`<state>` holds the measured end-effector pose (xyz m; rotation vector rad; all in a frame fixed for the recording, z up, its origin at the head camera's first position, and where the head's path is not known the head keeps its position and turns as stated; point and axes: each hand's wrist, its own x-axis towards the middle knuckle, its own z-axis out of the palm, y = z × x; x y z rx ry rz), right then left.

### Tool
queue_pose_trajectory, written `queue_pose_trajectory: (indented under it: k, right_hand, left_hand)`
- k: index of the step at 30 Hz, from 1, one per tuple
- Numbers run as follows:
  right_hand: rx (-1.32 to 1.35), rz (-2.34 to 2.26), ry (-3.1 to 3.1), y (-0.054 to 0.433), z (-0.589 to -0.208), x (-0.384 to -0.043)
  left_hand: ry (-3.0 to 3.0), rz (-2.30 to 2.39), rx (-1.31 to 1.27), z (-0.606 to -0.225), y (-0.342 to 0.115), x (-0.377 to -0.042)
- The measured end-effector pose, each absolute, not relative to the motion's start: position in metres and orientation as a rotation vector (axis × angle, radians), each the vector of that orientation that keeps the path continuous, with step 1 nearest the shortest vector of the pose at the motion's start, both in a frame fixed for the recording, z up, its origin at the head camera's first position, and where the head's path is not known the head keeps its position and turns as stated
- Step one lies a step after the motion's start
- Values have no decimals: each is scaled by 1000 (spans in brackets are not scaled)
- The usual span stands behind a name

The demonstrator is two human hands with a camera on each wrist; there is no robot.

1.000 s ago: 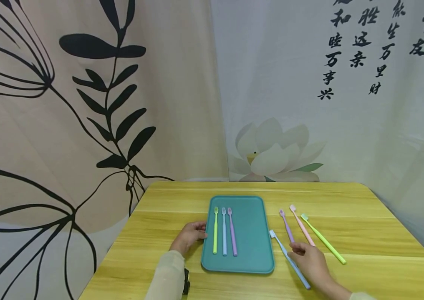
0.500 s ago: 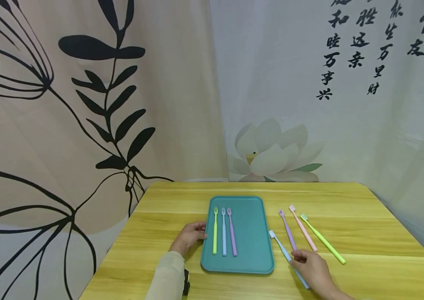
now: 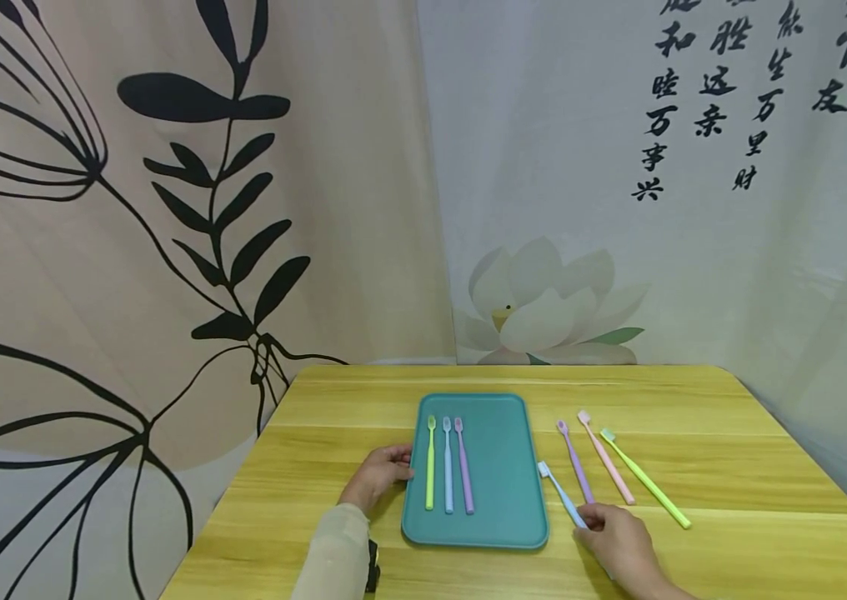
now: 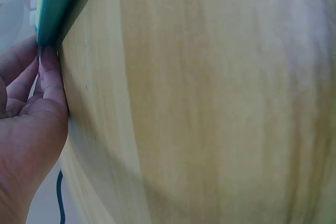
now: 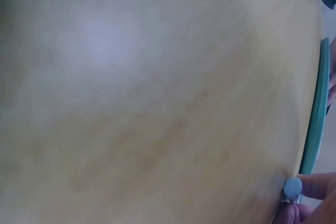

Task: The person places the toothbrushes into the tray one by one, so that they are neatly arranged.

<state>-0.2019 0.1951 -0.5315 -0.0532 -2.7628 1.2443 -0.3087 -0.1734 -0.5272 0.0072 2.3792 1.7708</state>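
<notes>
My left hand point(image 3: 378, 477) pinches the left rim of a teal tray point(image 3: 506, 467); in the left wrist view, thumb and fingers point(image 4: 51, 72) meet at its edge. On the tray lie a green toothbrush point(image 3: 430, 467), a blue one and a purple toothbrush point(image 3: 464, 471), side by side with heads away from me. Right of the tray, my right hand point(image 3: 618, 542) pinches the handle of a second blue toothbrush point(image 3: 562, 500), whose head points at the tray. The right wrist view shows that handle's round end point(image 5: 292, 188) between thumb and fingers.
Just beyond the right hand lie another purple toothbrush point(image 3: 576, 462), a pink toothbrush point(image 3: 607, 460) and another green toothbrush point(image 3: 649, 479), fanned on the wooden table point(image 3: 754, 500). A printed curtain point(image 3: 363, 208) hangs behind the table's far edge.
My right hand has moved a little toward me, from beside the purple toothbrush down onto the handle of the loose blue one. The left hand and tray have stayed put.
</notes>
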Motion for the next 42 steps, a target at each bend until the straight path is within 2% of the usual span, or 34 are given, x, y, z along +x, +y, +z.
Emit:
queue_pose_trajectory:
  k: [21,42]
  right_hand:
    - [-81,1260,-2743,199,-526,-200]
    - [-96,1340,-2670,188,-508,-219]
  left_hand:
    - [2396,1761,-4,-529,-173,-310]
    - [2377,1781,18,-529,-175,-310]
